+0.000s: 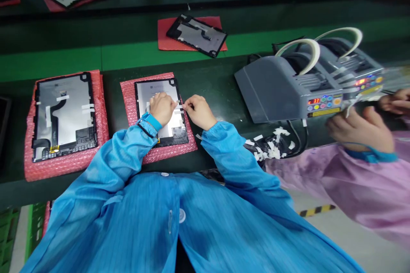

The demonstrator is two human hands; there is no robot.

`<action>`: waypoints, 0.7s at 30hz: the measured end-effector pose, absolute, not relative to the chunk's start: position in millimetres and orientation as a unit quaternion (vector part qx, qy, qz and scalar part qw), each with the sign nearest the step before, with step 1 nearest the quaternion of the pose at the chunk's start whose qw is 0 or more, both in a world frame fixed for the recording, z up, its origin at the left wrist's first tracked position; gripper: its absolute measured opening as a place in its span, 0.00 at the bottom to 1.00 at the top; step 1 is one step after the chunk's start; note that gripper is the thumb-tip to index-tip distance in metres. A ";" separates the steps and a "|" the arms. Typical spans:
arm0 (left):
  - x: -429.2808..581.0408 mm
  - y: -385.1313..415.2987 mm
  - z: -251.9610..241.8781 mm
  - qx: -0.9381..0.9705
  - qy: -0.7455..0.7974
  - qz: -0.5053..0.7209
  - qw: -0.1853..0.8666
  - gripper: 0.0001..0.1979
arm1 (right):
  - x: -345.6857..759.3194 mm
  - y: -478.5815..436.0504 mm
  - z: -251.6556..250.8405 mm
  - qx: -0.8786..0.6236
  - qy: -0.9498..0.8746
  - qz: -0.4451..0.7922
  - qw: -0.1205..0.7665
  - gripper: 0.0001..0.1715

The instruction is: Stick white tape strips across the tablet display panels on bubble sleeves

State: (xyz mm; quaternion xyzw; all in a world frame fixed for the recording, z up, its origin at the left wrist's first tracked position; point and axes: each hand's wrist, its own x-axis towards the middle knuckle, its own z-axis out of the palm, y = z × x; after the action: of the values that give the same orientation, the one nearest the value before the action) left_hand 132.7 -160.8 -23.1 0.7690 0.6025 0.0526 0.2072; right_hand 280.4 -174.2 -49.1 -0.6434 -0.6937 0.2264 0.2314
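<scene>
A tablet screen panel [165, 136] with a silvery back and black frame lies on pink bubble wrap [188, 141] in front of me. My left hand [162, 108] rests over the panel's middle, its fingers bent together near the right side; what they hold, if anything, is too small to name. At the panel's right edge, my right hand [200, 111] pinches a small white tape strip [180, 106]. Other white strips stick to the panel just below. To the left, a similar panel [68, 115] lies on its own pink bubble wrap, with tape strips on it.
Two grey tape dispensers [272, 89] stand at the right, with tape scraps [273, 147] below. A co-worker's hand [361, 130] is beside them. Another panel [198, 34] lies on red wrap behind; more panels and bags line the shelf [121, 4].
</scene>
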 end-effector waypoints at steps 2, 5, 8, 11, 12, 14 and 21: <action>133.9 -161.6 -27.2 0.775 0.601 0.051 0.187 0.13 | 279.2 -174.4 -49.7 -0.649 -0.697 0.212 0.218 0.07; 134.5 -162.0 -31.5 0.782 0.598 0.046 0.169 0.13 | 277.4 -175.5 -50.3 -0.654 -0.701 0.202 0.198 0.07; 135.4 -162.7 -31.7 0.784 0.597 0.038 0.163 0.13 | 275.5 -175.2 -50.2 -0.658 -0.704 0.199 0.176 0.08; 136.1 -163.8 -28.4 0.785 0.598 0.031 0.156 0.12 | 275.8 -172.1 -49.0 -0.665 -0.703 0.197 0.161 0.07; 135.9 -164.0 -26.9 0.784 0.600 0.031 0.154 0.12 | 276.8 -171.1 -48.2 -0.669 -0.699 0.197 0.157 0.07; 134.6 -164.3 -24.2 0.779 0.606 0.036 0.157 0.10 | 279.6 -171.5 -46.3 -0.682 -0.687 0.196 0.158 0.06; 134.4 -164.1 -25.3 0.773 0.609 0.066 0.166 0.08 | 267.1 -215.1 -44.4 -0.652 -0.732 0.134 0.144 0.25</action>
State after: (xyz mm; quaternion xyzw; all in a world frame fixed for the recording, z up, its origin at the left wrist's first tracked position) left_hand 134.4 -164.1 -25.3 0.7729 0.6088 0.0661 0.1665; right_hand 267.1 -215.1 -44.4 -0.6519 -0.7324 0.1343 0.1436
